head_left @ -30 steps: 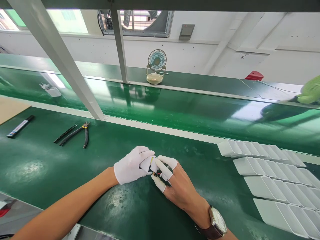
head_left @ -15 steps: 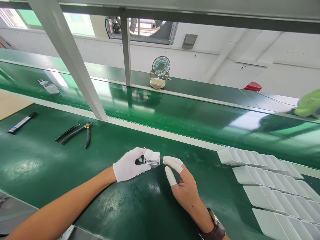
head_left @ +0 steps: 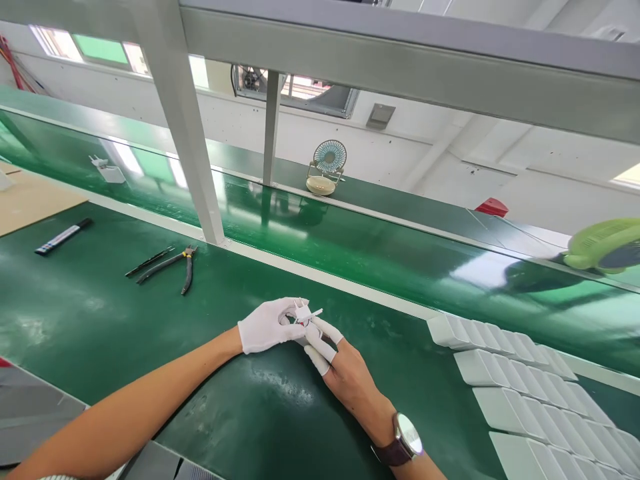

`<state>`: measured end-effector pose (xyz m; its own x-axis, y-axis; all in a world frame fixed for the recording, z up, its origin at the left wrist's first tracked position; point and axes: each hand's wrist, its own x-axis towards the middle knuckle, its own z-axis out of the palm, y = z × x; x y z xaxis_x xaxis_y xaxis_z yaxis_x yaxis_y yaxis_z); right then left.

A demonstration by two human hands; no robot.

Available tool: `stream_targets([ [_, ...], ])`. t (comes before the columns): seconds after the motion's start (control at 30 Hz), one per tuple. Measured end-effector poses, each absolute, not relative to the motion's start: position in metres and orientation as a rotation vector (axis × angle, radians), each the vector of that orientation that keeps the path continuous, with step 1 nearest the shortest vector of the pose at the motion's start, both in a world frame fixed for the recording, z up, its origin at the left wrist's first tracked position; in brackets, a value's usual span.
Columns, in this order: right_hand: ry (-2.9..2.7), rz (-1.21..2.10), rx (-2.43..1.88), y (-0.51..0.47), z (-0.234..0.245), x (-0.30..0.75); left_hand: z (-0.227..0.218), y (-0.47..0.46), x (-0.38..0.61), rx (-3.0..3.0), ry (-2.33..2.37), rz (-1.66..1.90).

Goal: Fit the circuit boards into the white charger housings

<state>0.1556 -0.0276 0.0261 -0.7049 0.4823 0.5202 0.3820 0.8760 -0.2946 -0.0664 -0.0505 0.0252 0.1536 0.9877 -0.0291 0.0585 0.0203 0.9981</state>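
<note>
My left hand (head_left: 267,325), in a white glove, is closed around a small white plug adapter (head_left: 303,313) above the green bench. Two pins stick up from it, and a speck of red shows inside its opened housing. From the other side my right hand (head_left: 345,370), with white covers on several fingertips, grips the same adapter. Its fingers hide most of the lower housing. The glove conceals the adapter's left side.
Rows of white plastic housings (head_left: 515,380) stand at the right. Black-handled cutters (head_left: 187,270), tweezers (head_left: 150,261) and a marker pen (head_left: 63,237) lie at the left. Behind a grey post (head_left: 193,147), a white plug piece (head_left: 107,171) sits on the green belt (head_left: 300,233). A small fan (head_left: 327,165) stands beyond.
My right hand has moved left onto the adapter and closed on it. The white plug part with pins now stands tilted up from the housing. The camera view has shifted.
</note>
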Motion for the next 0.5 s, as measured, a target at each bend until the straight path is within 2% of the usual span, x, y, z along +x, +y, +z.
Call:
stream_targets([
  [0.3,-2.271,0.28,-0.581,-0.024,0.047,0.143,0.026,-0.054,-0.071,1.247,1.039,1.319],
  [0.5,-2.338,0.367,-0.617,-0.026,0.027,0.138,0.04,-0.057,-0.07,1.382,1.26,1.187],
])
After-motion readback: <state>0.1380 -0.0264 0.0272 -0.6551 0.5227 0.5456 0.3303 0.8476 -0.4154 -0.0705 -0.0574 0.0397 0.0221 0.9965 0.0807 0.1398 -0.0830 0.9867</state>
